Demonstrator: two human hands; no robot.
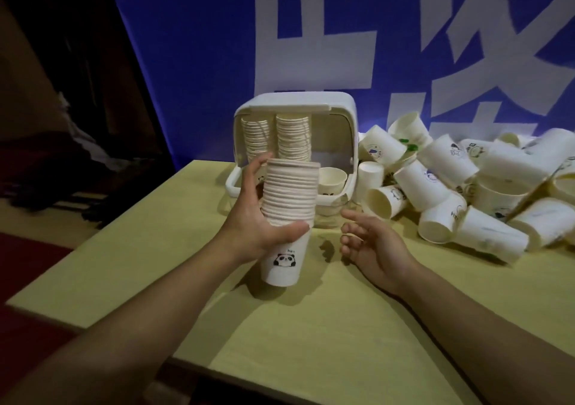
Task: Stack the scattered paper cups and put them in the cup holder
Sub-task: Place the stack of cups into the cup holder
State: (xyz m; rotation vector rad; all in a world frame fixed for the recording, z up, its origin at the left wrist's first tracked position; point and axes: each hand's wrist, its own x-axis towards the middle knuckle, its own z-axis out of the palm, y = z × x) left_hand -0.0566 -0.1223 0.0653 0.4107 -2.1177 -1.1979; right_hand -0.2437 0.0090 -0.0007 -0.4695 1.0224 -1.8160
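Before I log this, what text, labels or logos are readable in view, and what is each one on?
Large white Chinese characters on the blue backdrop banner: cropped by the frame, not readable whole.
Small dark letters above the panda drawing on the bottom cup of the stacked white paper cups, gripped by the left hand: too blurred to read.
Small printed logos on the pile of loose white paper cups: too small to read.
White plastic cup holder: no text visible.
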